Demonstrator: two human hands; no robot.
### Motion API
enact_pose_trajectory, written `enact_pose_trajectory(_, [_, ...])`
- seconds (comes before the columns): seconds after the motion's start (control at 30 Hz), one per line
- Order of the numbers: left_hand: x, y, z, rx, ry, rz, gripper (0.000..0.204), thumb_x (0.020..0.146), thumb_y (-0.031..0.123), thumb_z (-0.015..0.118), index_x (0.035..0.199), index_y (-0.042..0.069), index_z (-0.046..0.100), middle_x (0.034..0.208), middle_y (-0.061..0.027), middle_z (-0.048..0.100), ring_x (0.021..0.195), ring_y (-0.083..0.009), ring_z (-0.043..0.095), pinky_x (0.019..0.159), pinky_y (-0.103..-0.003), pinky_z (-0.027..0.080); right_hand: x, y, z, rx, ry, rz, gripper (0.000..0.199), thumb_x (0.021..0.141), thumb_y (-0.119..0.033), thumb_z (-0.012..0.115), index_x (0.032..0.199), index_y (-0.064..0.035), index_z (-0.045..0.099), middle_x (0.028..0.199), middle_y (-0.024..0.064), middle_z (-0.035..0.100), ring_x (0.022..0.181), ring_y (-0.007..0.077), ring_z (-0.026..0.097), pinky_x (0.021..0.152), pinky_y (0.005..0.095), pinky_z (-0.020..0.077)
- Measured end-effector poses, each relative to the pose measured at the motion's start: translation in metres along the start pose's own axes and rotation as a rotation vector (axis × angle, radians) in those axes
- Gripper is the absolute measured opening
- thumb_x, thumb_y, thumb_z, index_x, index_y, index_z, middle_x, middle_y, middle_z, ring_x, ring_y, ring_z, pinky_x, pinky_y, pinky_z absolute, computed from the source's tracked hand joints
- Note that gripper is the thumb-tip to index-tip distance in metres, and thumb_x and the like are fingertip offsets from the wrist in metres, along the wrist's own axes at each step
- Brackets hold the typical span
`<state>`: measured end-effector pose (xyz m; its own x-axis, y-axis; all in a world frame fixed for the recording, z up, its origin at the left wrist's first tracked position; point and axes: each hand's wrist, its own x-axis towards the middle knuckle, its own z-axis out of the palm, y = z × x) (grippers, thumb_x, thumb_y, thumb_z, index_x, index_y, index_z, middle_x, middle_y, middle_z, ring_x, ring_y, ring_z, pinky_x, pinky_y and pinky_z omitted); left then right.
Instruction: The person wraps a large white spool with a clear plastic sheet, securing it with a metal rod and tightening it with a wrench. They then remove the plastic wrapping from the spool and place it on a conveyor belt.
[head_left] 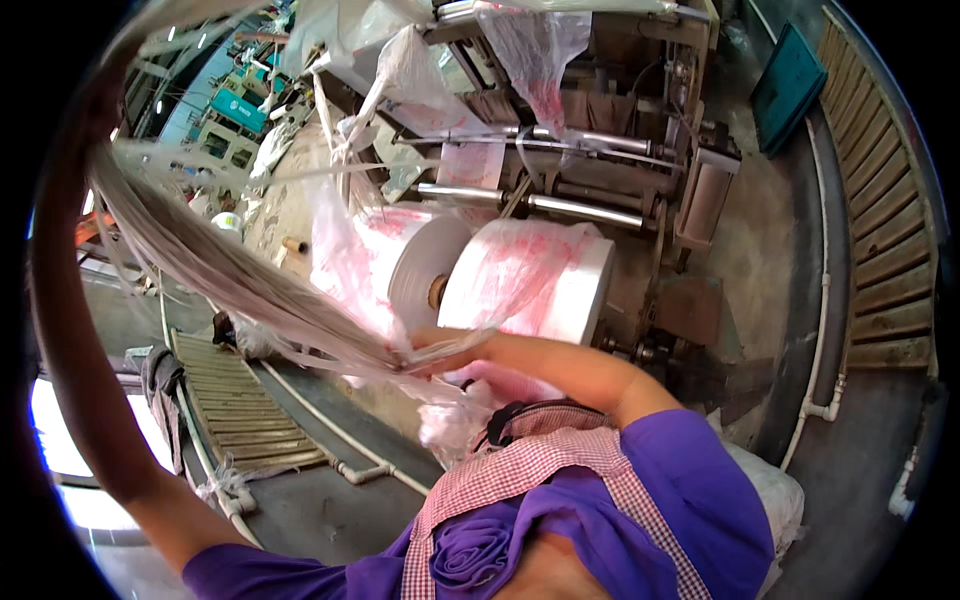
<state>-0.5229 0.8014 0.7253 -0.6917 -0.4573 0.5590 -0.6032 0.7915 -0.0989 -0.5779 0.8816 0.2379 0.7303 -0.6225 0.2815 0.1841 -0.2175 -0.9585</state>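
Note:
A long bundle of translucent plastic strips (240, 262) stretches slantwise between my two hands. My left hand (98, 108), raised high at the upper left edge, is closed round the bundle's upper end; its fingers are dark and hard to make out. Low in front of my chest, my right hand (436, 348) grips the other end, with strips wrapped over its fingers. Loose plastic film (455, 420) with pink patches hangs beneath that hand. Just beyond it lie two large film rolls, a right one (570, 280) with pink-printed film draped over it and a left one (425, 265).
A roller machine (590, 205) with metal bars stands beyond the rolls, film hanging from its top. Knotted plastic (345, 150) hangs at its left side. Slatted wooden boards (240, 400) and white pipes (365, 472) lie at the left. A teal panel (788, 88) leans at the right.

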Motion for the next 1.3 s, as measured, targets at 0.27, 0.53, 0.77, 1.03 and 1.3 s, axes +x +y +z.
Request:
enact_pose_trajectory(0.27, [-0.201,0.036,0.11,-0.417,-0.395,-0.682,0.05,0.081,0.002,0.057,0.129,0.005,0.043,0.096,-0.0068,0.059,0.074,-0.0077,0.055,0.06,-0.019,0.044,-0.062,-0.059,-0.034,0.199,0.787,0.029,0.034,0.091,-0.032,0.049,0.07,-0.0062,0.057,0.056,-0.0009,0.053,0.046,0.0053,0.045,0.043,0.0215,0.0365])
enact_pose_trajectory(0.53, [-0.358,0.069,0.338,-0.863,-0.674,-0.772,0.051,0.084,0.005,0.054,0.13,-0.002,0.032,0.096,-0.0082,0.054,0.075,-0.0139,0.052,0.067,-0.027,0.045,-0.101,-0.074,-0.034,-0.004,1.085,-0.034,0.045,0.088,-0.037,0.053,0.062,-0.0014,0.058,0.051,0.0043,0.054,0.045,0.0115,0.052,0.045,0.0269,0.0425])
enact_pose_trajectory(0.77, [-0.401,0.105,0.433,-0.426,-0.347,-0.335,0.066,0.082,0.013,0.06,0.133,-0.008,0.023,0.122,-0.0231,0.039,0.103,-0.0272,0.048,0.085,-0.037,0.041,-0.134,-0.077,-0.007,-0.709,1.153,0.039,0.052,0.086,-0.044,0.05,0.063,0.0015,0.057,0.056,0.0201,0.055,0.061,0.0376,0.058,0.063,0.0424,0.0469])
enact_pose_trajectory(1.03, [-0.339,0.205,0.384,-1.534,0.189,-0.394,0.046,0.088,0.019,0.052,0.126,-0.001,0.034,0.127,-0.0125,0.038,0.117,-0.0234,0.039,0.098,-0.038,0.032,-0.119,-0.082,0.02,-0.907,1.069,-0.085,0.045,0.08,-0.042,0.056,0.07,0.0014,0.06,0.076,0.0157,0.062,0.075,0.0338,0.06,0.071,0.0414,0.0475])
enact_pose_trajectory(1.3, [-0.26,0.221,0.385,-1.628,0.427,-0.569,0.045,0.09,0.015,0.045,0.131,-0.001,0.033,0.118,-0.0152,0.047,0.102,-0.0247,0.051,0.093,-0.037,0.038,-0.196,-0.123,-0.011,-1.083,1.037,-0.188,0.038,0.076,-0.027,0.061,0.106,-0.005,0.055,0.111,0.0104,0.052,0.11,0.0287,0.045,0.093,0.0408,0.0362])
